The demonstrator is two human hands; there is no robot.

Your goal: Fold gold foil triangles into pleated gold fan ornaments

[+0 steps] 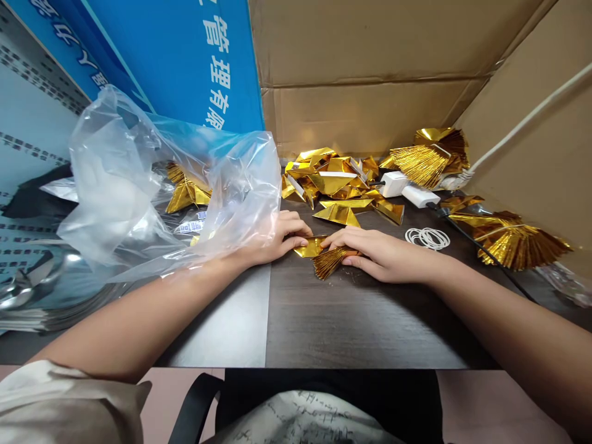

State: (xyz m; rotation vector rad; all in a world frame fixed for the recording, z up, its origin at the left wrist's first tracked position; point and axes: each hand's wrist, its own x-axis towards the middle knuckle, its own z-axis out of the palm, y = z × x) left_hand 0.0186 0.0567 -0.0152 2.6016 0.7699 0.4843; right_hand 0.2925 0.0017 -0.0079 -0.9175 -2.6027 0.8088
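On the dark tabletop, my left hand (284, 237) pinches the left end of a small folded gold foil paper (309, 248). My right hand (372, 251) has its thumb and fingers closed round a fan-like stack of pleated gold foil (328, 263), while its index finger rests by the right end of the folded paper. The two foil pieces meet between my hands. Just behind them lies a pile of folded gold foil pieces (335, 176). A clear plastic bag (240, 191) stands against my left wrist and forearm, with more gold foil (189, 192) showing inside it.
Pleated gold foil bundles (423, 161) lie at the back right, with another bundle (518, 240) nearer. White rubber bands (427, 238) and white charger plugs (419, 195) with cables are right of my hands. Cardboard (370, 49) and a blue printed panel (185, 55) stand behind.
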